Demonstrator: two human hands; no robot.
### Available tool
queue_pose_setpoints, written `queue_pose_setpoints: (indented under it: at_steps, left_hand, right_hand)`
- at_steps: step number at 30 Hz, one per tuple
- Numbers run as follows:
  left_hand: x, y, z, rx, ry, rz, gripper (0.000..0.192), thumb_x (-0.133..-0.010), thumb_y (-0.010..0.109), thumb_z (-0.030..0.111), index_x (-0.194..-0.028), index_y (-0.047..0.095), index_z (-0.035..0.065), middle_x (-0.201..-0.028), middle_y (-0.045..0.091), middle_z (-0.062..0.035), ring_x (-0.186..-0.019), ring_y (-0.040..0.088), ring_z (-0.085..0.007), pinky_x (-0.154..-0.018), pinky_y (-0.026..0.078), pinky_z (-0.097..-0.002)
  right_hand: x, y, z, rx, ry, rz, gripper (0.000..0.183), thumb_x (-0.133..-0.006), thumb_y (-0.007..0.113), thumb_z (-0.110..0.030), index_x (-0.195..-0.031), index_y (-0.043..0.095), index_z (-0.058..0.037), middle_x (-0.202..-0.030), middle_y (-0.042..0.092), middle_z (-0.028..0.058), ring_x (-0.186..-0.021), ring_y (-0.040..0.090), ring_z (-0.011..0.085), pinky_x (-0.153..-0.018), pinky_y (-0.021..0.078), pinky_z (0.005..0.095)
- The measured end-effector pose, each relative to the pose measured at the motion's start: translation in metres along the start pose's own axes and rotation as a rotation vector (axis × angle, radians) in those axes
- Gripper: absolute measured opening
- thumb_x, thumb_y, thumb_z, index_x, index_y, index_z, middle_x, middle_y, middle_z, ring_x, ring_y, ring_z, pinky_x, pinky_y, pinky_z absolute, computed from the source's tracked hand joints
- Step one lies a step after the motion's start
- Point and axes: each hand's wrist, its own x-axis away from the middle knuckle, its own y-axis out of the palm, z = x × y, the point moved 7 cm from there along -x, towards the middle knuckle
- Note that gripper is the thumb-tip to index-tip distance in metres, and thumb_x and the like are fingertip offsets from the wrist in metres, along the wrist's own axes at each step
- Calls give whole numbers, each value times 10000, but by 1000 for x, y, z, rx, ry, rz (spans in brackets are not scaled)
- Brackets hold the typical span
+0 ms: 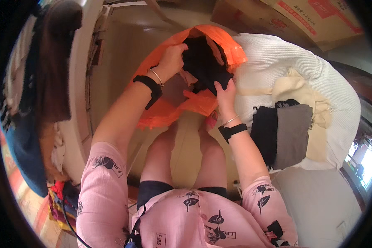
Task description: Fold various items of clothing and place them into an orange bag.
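A black cloth (204, 60) is stretched between my two hands over an orange plastic bag (161, 107). My left hand (170, 60) pinches the cloth's upper left edge. At its lower right corner, my right hand (226, 94) grips with thumb and fingers. The bag's mouth gapes around the cloth, and other fabric shows inside, too hidden to name. To the right, a folded black cloth (263, 133) and a folded grey cloth (293, 133) lie side by side on a cream garment (285, 83), over a white ribbed cover (266, 52).
Cardboard boxes (285, 26) bearing print stand at the back right. Dark clothes (54, 68) lie along the left, beyond a pale panel edge (79, 93). Colourful folded fabrics (60, 207) are stacked at lower left. A dark cord (66, 217) runs near my left sleeve.
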Motion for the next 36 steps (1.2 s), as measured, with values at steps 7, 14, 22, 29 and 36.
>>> queue_pose_setpoints:
  at_steps: [7, 14, 22, 29, 36]
  left_hand:
    - [-12, 47, -41, 60, -68, 30, 355, -794, 529, -52, -1135, 603, 18, -1040, 633, -231, -994, 606, -390, -839, 483, -434]
    - [45, 45, -16, 46, -78, -83, 336, -758, 521, -67, -1076, 598, 12, -1023, 622, -226, -979, 590, -402, -826, 473, -448]
    - [110, -86, 161, 99, 156, -126, 202, -777, 609, 38, -974, 602, -4, -995, 620, -195, -931, 581, -395, -798, 479, -443]
    - [213, -222, 235, 21, 79, -119, 201, -782, 623, 79, -968, 588, 13, -942, 626, -160, -901, 593, -369, -775, 483, -429]
    - [325, -282, 244, -150, -117, -163, 234, -763, 655, 119, -970, 600, 26, -931, 633, -149, -877, 601, -355, -769, 490, -423]
  right_hand:
    - [-30, 21, 130, 300, 94, -81, 492, -840, 642, -81, -1269, 423, 21, -1181, 584, 218, -970, 620, 304, -870, 479, 367]
    - [54, 12, 52, 522, -180, -292, 393, -872, 601, -113, -1227, 483, 8, -1118, 619, 220, -974, 634, 282, -842, 490, 384]
    - [167, -17, -53, 287, 152, -468, 206, -928, 544, -132, -1054, 619, 13, -991, 661, 170, -871, 650, 212, -744, 493, 306]
    - [251, 20, -383, -78, -211, -720, 236, -980, 477, -136, -956, 638, 35, -916, 658, 84, -824, 632, 181, -749, 484, 260]
    - [393, 15, -641, -1056, -687, -1715, 424, -1004, 419, -277, -723, 597, -14, -659, 595, 84, -638, 601, 233, -860, 468, 518]
